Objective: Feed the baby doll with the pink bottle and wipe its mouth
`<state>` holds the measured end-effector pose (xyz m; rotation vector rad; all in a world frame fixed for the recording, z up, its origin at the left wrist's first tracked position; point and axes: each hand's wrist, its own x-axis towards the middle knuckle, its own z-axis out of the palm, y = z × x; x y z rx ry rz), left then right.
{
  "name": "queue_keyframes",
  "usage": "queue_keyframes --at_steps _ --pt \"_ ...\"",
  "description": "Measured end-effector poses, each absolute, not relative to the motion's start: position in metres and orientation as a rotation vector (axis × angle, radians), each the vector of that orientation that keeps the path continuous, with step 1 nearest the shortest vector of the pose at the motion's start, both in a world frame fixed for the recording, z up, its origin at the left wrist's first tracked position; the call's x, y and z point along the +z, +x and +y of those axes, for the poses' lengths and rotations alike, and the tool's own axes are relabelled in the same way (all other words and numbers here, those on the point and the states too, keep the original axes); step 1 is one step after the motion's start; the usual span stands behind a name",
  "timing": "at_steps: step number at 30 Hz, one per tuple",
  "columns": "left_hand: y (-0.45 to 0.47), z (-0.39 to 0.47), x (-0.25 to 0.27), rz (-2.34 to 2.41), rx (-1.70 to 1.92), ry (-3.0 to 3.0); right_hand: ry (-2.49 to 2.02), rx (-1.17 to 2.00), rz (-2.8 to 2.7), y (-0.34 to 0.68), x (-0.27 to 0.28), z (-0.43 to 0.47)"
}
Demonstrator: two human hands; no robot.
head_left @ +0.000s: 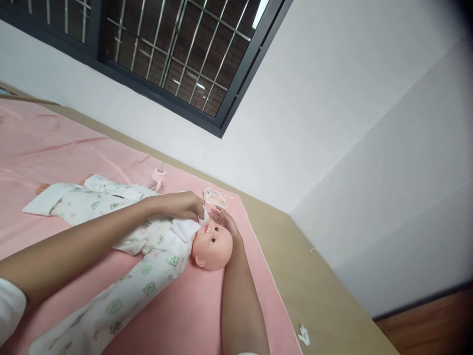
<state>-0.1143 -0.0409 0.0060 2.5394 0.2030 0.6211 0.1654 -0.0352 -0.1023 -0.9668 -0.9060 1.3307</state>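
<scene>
A baby doll lies on its back in white printed clothes, its bare head toward the right. My left hand reaches across its chest and pinches a small white tissue beside the doll's mouth and chin. Around the far side of the head curves my right hand, fingers stretched out and apart, close to the cheek; whether it touches is hard to tell. White fabric sits at the doll's neck.
A pink sheet covers much of the wooden tabletop. Beyond the doll stand a baby bottle with a pink collar and a small clear-and-white packet. A crumpled white scrap lies at the right. A barred window is set in the wall.
</scene>
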Motion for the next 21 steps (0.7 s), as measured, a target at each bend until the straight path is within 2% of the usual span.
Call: queue_keyframes --at_steps 21 --pt "-0.1090 -0.0460 0.0070 0.225 0.739 2.653 -0.992 1.316 -0.911 0.1631 -0.0993 -0.0390"
